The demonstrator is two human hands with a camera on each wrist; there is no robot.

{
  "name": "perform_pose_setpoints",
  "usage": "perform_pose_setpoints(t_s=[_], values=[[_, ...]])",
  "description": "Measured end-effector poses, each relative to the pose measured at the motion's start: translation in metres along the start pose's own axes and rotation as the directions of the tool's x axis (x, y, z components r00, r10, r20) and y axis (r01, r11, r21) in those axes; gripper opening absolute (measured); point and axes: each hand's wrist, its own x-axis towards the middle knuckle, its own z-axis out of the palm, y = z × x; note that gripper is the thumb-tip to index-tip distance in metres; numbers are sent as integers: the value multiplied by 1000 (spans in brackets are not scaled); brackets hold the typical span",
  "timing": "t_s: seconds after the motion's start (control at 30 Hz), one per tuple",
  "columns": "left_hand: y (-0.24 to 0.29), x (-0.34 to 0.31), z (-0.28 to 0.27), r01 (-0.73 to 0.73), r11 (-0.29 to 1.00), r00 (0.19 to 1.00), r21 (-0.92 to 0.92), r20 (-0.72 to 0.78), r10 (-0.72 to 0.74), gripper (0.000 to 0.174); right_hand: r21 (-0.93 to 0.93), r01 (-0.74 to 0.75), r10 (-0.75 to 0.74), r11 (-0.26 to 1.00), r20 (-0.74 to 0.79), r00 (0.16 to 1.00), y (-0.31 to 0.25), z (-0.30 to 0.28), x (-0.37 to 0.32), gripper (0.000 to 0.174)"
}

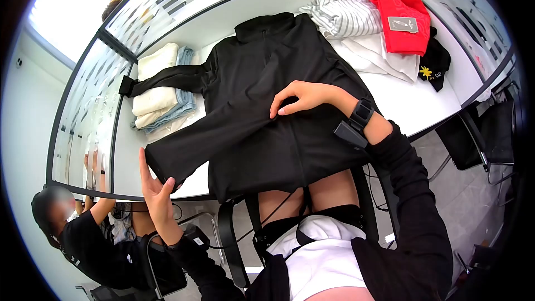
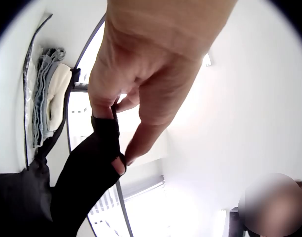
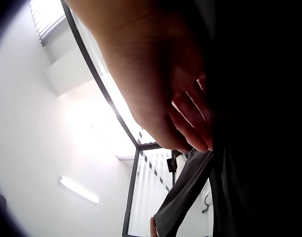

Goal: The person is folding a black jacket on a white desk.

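A black zip-neck jacket (image 1: 267, 61) lies spread over the white table, collar away from me, hem hanging at the near edge. At the end of its near sleeve (image 1: 206, 136), my left hand (image 1: 158, 198) holds the cuff (image 2: 105, 133) between thumb and fingers. My right hand (image 1: 306, 96) pinches the black cloth farther along that sleeve, over the jacket's middle. Seen from the right wrist, the right hand's fingers (image 3: 190, 123) curl against the dark cloth. The other sleeve (image 1: 178, 78) stretches left over a folded pile.
Cream and blue folded clothes (image 1: 159, 92) are stacked at the left. A striped garment (image 1: 345, 14), a red garment (image 1: 398, 0) and a black item with a yellow print (image 1: 436, 61) heap at the right. Black-framed partitions (image 1: 120, 47) border the table. Another person (image 1: 100, 251) sits at left.
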Motion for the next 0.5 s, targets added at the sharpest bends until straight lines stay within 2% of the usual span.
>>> perform_pose_setpoints(t_s=[0.07,0.17,0.23,0.3,0.43,0.47,0.5], values=[[6,-1,-5,151,989,988,-3,-12,-151,71,-4,-6,6,1000,1,1000,0,0,0,20],[1,1,-18,339,929,939,-147,-4,-343,66,-18,-22,22,1000,-12,1000,0,1,0,20],[-9,0,-26,342,899,935,-273,-1,-356,60,-33,-34,33,999,-35,999,2,0,-1,20],[-15,1,-35,368,809,921,-459,62,-384,58,-134,33,-50,990,-127,991,4,-1,-2,19],[-13,1,-31,324,816,932,-480,15,-362,54,-444,66,-187,893,-233,954,15,-7,-3,23],[-10,2,-27,313,818,931,-482,-13,-364,55,-460,68,-210,885,-265,941,21,-9,-3,19],[-10,3,-29,313,826,932,-468,-15,-361,55,-434,12,-155,901,-296,942,20,-11,-3,18]])
